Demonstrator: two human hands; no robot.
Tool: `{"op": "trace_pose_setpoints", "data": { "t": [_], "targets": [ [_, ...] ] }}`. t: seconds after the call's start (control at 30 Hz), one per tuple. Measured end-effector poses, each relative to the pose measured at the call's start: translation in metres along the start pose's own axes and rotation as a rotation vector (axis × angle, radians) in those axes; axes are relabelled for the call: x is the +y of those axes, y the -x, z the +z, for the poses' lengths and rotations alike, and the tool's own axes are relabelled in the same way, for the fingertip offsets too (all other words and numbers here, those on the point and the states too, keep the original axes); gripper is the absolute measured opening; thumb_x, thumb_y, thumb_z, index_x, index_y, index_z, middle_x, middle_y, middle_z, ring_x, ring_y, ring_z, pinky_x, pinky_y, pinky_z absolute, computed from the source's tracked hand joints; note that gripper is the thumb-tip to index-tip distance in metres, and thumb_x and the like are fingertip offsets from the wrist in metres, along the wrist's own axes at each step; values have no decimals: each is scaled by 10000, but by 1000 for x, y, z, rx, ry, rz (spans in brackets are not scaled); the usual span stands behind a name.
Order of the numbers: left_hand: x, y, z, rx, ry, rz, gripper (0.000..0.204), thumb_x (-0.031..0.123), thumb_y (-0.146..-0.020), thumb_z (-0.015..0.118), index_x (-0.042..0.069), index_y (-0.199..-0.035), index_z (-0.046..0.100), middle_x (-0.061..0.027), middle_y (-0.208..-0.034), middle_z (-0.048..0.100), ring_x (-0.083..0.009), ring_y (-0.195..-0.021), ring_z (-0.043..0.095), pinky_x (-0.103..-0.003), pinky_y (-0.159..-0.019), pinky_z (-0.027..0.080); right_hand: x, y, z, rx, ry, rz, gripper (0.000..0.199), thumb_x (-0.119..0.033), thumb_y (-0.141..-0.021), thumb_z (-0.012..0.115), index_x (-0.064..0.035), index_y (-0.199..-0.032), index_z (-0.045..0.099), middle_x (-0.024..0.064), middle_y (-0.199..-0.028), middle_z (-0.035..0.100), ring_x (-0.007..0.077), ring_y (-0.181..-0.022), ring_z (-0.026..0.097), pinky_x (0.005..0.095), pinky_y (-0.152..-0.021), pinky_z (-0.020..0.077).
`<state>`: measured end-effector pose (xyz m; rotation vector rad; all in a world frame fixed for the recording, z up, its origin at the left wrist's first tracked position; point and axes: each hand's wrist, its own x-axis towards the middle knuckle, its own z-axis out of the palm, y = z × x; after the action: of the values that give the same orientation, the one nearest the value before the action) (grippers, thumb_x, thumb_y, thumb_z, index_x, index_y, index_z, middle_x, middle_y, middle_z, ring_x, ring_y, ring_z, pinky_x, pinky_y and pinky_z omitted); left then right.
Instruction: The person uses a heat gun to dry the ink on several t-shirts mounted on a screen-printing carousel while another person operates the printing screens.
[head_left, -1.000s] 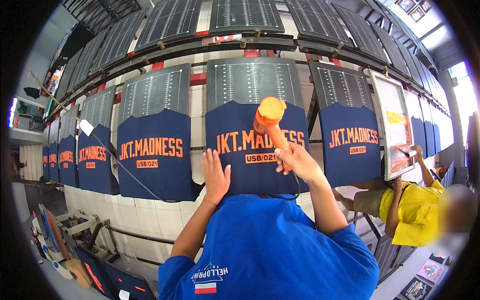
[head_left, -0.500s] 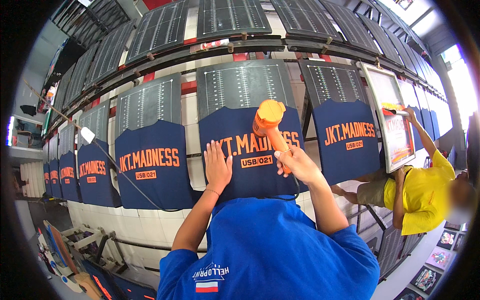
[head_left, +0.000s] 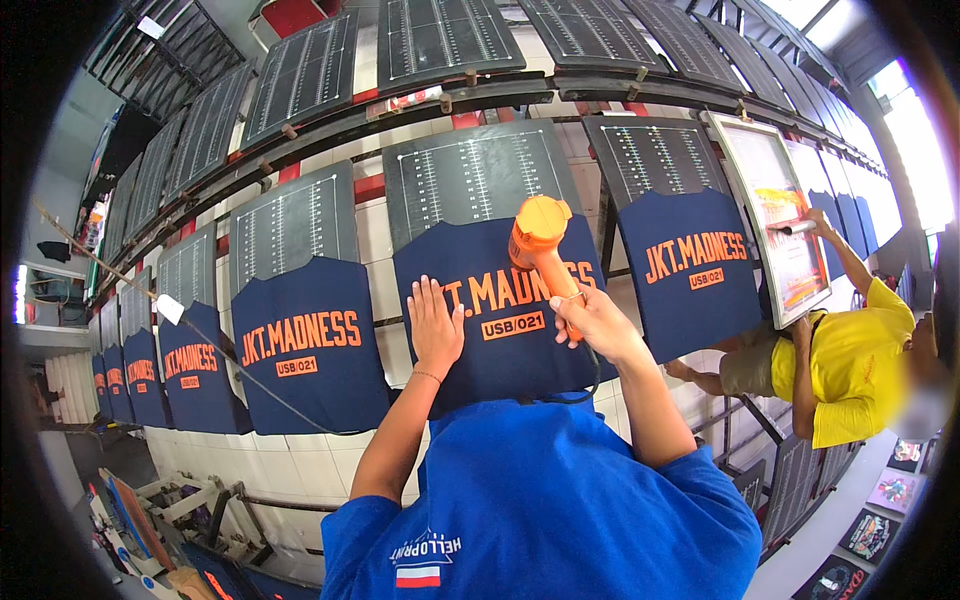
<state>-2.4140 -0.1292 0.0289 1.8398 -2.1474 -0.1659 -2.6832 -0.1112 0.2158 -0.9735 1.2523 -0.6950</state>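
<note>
My right hand (head_left: 592, 322) grips the handle of an orange hair dryer (head_left: 543, 235), which is held over a navy shirt piece (head_left: 480, 370) with orange printed lettering. The dryer's head hides part of the print. On the left part of that same fabric, my left hand (head_left: 435, 325) lies flat with its fingers stretched out. Beneath the fabric is a dark board (head_left: 478, 170) with white ruler marks, its far half bare. The dryer's black cord (head_left: 575, 398) loops down from the handle close to my blue shirt.
Matching printed navy pieces lie on boards to the left (head_left: 310, 385) and right (head_left: 685, 315). A thin cord with a white tag (head_left: 170, 309) hangs across the left. At right, a person in a yellow shirt (head_left: 850, 370) holds a squeegee (head_left: 795, 228) inside a screen frame (head_left: 770, 220).
The view has shifted slightly. My hands and the hair dryer keep nearly the same place over the shirt piece. At right, the co-worker's squeegee hand has shifted slightly within the frame.
</note>
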Motion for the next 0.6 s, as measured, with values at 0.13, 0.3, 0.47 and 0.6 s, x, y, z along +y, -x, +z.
{"op": "trace_pose_setpoints", "data": {
  "t": [0.13,0.3,0.47,0.6],
  "targets": [
    [10,9,0,-49,30,11,673,362,-1011,449,-101,-1481,316,-272,-1570,280,-412,-1484,219,-509,-1221,159,8,19,-3,52,26,67,285,-279,-984,612,-4,-1023,547,24,-752,591,105,-625,627,228,-520,487],
    [19,46,-8,-99,73,36,694,348,-986,497,-103,-1481,314,-274,-1575,267,-417,-1482,221,-514,-1220,159,11,49,-3,59,14,149,314,-289,-972,637,10,-1008,549,32,-756,593,101,-623,627,223,-511,482],
    [25,81,-14,-135,99,53,699,346,-976,513,-101,-1478,319,-276,-1567,282,-426,-1476,231,-522,-1214,171,9,31,-9,75,10,83,302,-295,-973,633,-8,-1025,556,17,-757,592,96,-632,629,223,-524,490],
    [27,89,-14,-123,85,38,703,352,-977,508,-93,-1485,311,-279,-1565,283,-427,-1476,231,-523,-1214,166,7,10,-18,72,18,42,320,-316,-991,601,-14,-1085,548,19,-760,603,104,-647,639,229,-552,504]
  ]
}}
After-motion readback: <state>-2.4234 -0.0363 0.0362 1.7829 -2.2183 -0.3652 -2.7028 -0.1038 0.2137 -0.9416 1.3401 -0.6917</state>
